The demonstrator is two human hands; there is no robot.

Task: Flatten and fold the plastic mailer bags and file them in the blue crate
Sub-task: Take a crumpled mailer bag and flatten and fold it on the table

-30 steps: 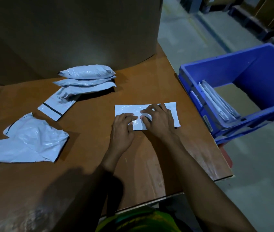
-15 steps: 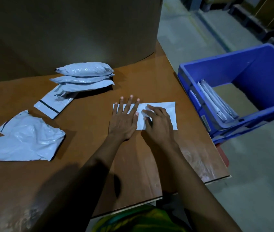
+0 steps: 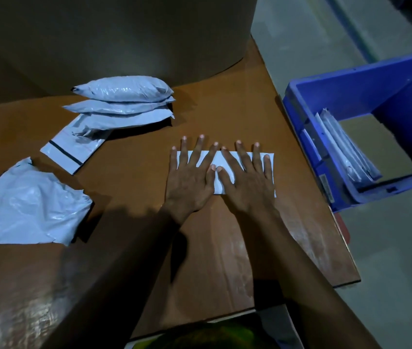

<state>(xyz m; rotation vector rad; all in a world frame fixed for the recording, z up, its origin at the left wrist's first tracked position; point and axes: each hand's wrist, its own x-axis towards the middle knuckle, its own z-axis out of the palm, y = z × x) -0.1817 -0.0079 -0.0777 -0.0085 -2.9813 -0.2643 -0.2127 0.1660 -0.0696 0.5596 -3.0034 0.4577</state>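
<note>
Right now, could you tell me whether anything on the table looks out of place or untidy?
The crumpled mailer at the table's left stands out: wrinkled and unflattened, unlike the folded mailer pressed flat under the left hand and right hand. The three stacked bags behind it are puffy, not yet flattened. Nothing looks spilled.

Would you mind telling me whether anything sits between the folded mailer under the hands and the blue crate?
Nothing visible does: only bare tabletop lies between the folded mailer and the blue crate, whose near wall it must clear.
</note>
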